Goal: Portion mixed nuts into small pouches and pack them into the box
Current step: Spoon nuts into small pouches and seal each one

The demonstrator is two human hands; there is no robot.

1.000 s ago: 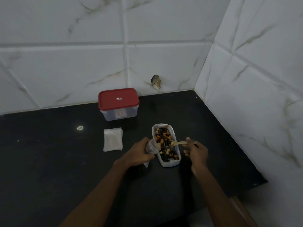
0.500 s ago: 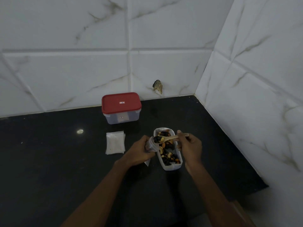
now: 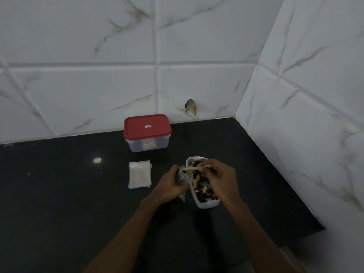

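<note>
A: What's the setting?
B: A glossy black countertop (image 3: pixel 59 194) in a corner of white, grey-veined wall tiles (image 3: pixel 78 95). One tile near the corner has a chip (image 3: pixel 190 107).
A: And on it, left to right?
B: A stack of empty pouches (image 3: pixel 139 174), and behind it the clear box (image 3: pixel 148 144) with its red lid (image 3: pixel 146 126) on. Then the left hand (image 3: pixel 169 188) grips an open pouch (image 3: pixel 183 177). The right hand (image 3: pixel 220 174) pinches a wooden spoon (image 3: pixel 190 169) at its mouth, above the white tray (image 3: pixel 206 204) of mixed nuts (image 3: pixel 201 189).
</note>
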